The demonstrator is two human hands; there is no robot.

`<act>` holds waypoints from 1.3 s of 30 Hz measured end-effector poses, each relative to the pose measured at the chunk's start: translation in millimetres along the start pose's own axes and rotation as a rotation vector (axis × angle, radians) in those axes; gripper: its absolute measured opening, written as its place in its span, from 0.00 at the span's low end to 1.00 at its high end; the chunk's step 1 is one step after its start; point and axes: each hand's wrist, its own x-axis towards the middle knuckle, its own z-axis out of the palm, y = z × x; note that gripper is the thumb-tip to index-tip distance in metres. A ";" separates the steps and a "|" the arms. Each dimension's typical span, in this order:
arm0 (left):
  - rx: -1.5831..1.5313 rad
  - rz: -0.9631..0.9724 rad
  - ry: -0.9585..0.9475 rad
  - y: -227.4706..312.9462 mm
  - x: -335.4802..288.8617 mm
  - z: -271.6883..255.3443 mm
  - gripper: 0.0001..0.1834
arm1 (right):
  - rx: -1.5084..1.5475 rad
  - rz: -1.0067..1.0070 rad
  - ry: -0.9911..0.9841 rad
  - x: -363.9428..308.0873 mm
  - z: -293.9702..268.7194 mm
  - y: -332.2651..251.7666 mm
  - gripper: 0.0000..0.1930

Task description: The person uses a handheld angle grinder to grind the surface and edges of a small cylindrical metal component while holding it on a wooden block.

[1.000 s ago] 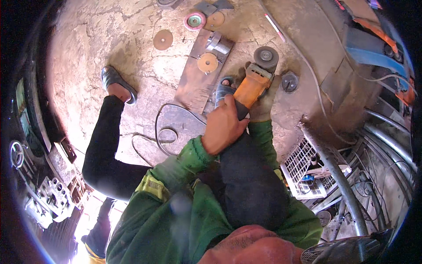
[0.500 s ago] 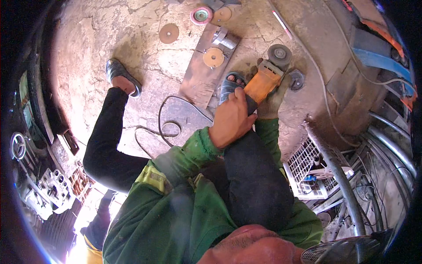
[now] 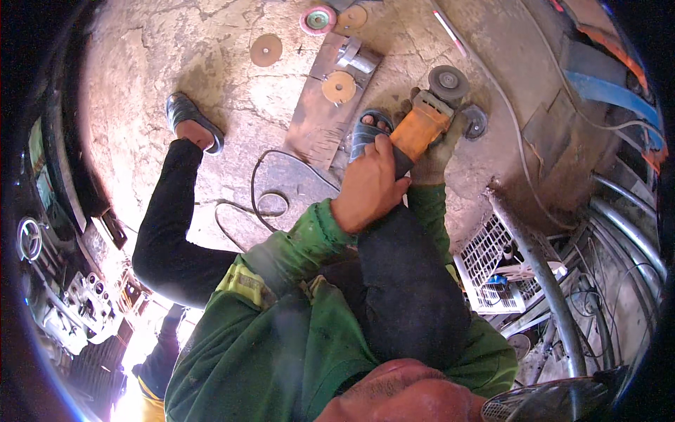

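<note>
An orange and grey angle grinder [image 3: 419, 130] lies across my raised right leg, its dark round disc [image 3: 448, 83] pointing away from me. My bare left hand [image 3: 373, 184] is closed round the dark rear end of its body. My gloved right hand [image 3: 430, 163] grips it from beneath and the right side; the tool covers much of this hand, with dark fingertips showing by the grinder's head. A black power cord [image 3: 254, 184] loops over the floor to the left of the grinder. Just right of the disc sits a dark round piece [image 3: 475, 122].
A rusty metal plate [image 3: 316, 119] bears a tan disc [image 3: 339, 87] and a shiny metal cylinder [image 3: 357, 56]. Another tan disc [image 3: 266, 50] and a pink-rimmed wheel [image 3: 318, 21] lie beyond. At right are a white crate [image 3: 485, 264], metal pipes [image 3: 545, 281] and a pale cable [image 3: 513, 119].
Things on the floor appear slightly higher and further left in the view. Both hands keep their hold on the angle grinder, which has barely moved.
</note>
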 end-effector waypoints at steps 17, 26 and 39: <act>-0.019 0.010 0.030 -0.4 2.3 0.1 0.37 | -0.225 -0.089 0.139 0.9 12.3 5.3 0.39; -0.041 0.015 0.028 -2.6 1.6 0.6 0.37 | -0.243 -0.092 0.130 0.1 11.6 4.9 0.38; -0.044 0.007 0.021 -1.6 0.7 -3.6 0.37 | 0.078 -0.031 0.029 1.8 0.4 4.0 0.38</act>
